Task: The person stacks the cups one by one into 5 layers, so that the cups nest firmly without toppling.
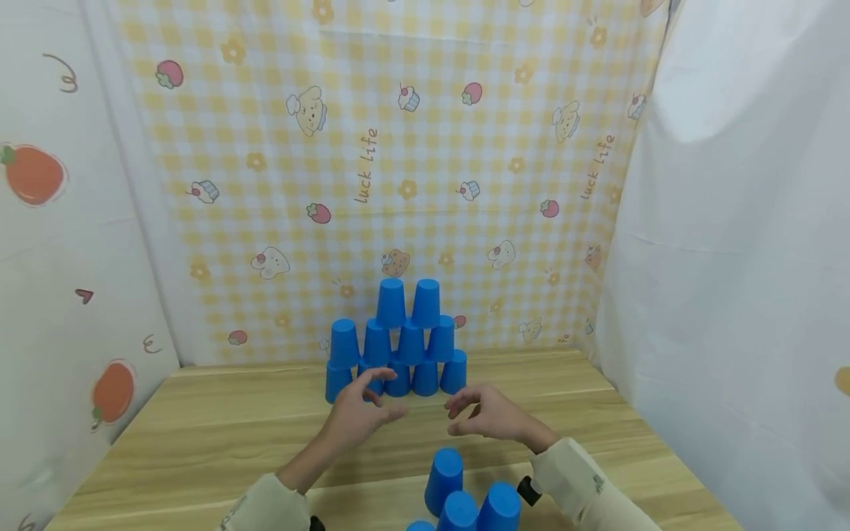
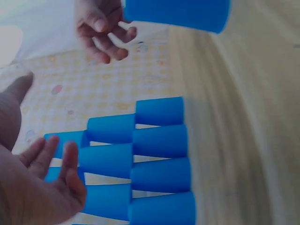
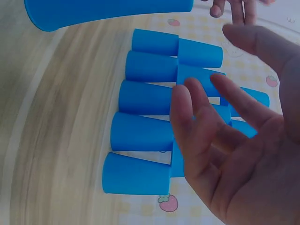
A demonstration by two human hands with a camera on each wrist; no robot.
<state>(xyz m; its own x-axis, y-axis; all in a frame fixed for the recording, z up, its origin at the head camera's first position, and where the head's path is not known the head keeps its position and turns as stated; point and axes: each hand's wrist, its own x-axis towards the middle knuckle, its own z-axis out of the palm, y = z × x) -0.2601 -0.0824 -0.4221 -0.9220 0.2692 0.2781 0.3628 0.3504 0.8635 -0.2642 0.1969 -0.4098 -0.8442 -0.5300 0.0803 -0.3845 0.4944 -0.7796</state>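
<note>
Blue plastic cups stand upside down in a stacked wall at the back of the table. Its bottom row (image 1: 454, 373) and middle row (image 1: 411, 344) hold several cups each, with two cups (image 1: 391, 304) on top. My left hand (image 1: 355, 413) is held in front of the stack's left part, thumb and fingers apart, hiding some lower cups. To its right hovers my right hand (image 1: 494, 414), fingers loosely bent around air. Both hands hold nothing. Nearer to me, several more upturned blue cups (image 1: 443, 483) stand below the right hand; one cup (image 3: 108, 11) crosses the right wrist view's top.
The wood-grain table (image 1: 219, 413) carries both groups of cups. Close behind the stack hangs a yellow checked cloth (image 1: 425, 147). White curtains (image 1: 724, 295) close in the sides. The near cups run off the bottom edge of the head view.
</note>
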